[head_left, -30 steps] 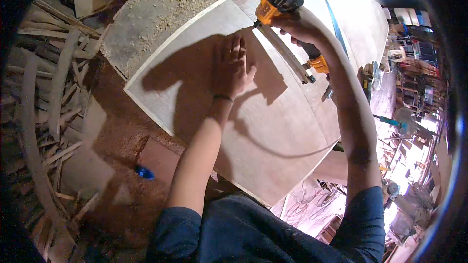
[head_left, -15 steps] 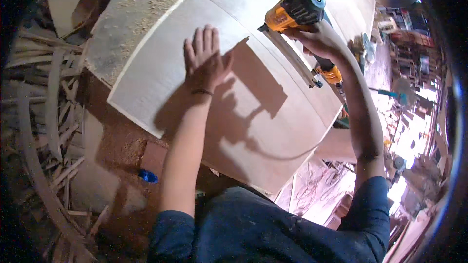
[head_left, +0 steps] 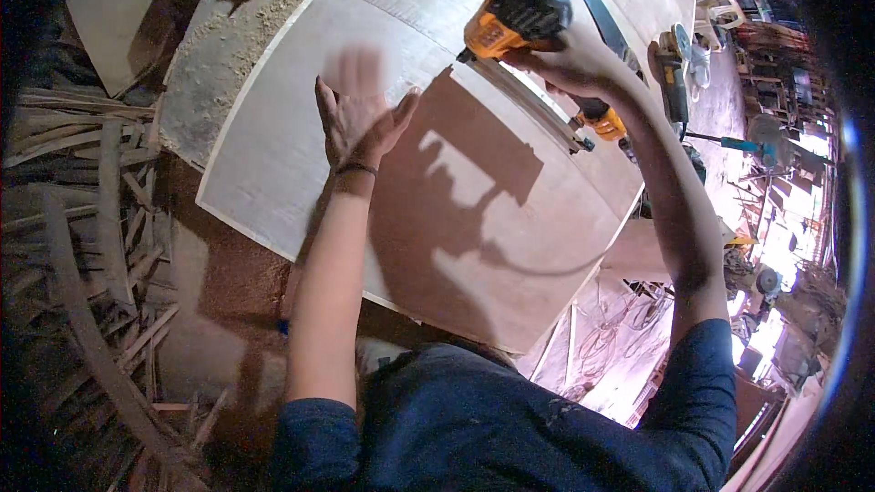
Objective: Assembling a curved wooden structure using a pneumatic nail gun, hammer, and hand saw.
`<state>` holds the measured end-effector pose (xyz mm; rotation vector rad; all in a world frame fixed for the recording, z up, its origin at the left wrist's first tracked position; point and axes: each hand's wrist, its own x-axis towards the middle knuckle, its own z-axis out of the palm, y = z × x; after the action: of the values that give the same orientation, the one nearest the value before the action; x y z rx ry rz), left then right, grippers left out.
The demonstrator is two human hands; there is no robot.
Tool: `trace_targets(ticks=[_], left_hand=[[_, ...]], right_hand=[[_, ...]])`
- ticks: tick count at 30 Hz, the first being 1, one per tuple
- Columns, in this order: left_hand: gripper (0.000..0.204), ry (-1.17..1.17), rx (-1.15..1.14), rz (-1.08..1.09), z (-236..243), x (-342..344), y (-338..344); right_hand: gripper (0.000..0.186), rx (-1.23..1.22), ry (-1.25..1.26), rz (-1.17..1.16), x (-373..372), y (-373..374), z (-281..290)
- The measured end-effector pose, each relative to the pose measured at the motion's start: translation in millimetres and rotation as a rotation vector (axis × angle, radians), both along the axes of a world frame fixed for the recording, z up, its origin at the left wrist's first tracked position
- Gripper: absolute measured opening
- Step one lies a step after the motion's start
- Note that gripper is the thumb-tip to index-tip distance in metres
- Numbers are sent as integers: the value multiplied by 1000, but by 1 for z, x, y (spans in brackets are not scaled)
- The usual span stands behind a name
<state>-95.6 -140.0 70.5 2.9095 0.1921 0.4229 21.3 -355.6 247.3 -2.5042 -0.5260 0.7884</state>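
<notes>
A large pale plywood sheet (head_left: 301, 137) with a curved edge lies across the work surface. My left hand (head_left: 360, 114) is above it, fingers spread and blurred by motion, holding nothing. My right hand (head_left: 570, 59) grips an orange and black power tool (head_left: 515, 11) lifted above the sheet near its far side. The tool's tip points down toward the wood. A thin cord trails over the sheet from the tool.
A heap of sawdust (head_left: 214, 59) lies left of the sheet. Curved wood offcuts (head_left: 87, 246) pile up at the left. A second orange tool (head_left: 597, 118) and an angle grinder (head_left: 679, 68) rest at the sheet's right edge. A cluttered workshop fills the right.
My left hand has lifted off the sheet and is waving over it. The right hand has raised the power tool higher. The camera view has shifted.
</notes>
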Motion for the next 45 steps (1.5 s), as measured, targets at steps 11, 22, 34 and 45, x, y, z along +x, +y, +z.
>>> trace_targets(ticks=[11,22,34,45], left_hand=[[78,-8,36,5,-2,0,4],[78,-1,34,-6,1,0,-1],[79,48,-12,16,-7,0,-2],[76,33,10,6,-3,2,-3]], right_hand=[[45,-119,-61,96,7,12,-16],[40,-194,-178,279,5,23,-11],[45,-258,-63,-6,-14,-46,4],[43,-103,-94,-70,-55,-112,2]])
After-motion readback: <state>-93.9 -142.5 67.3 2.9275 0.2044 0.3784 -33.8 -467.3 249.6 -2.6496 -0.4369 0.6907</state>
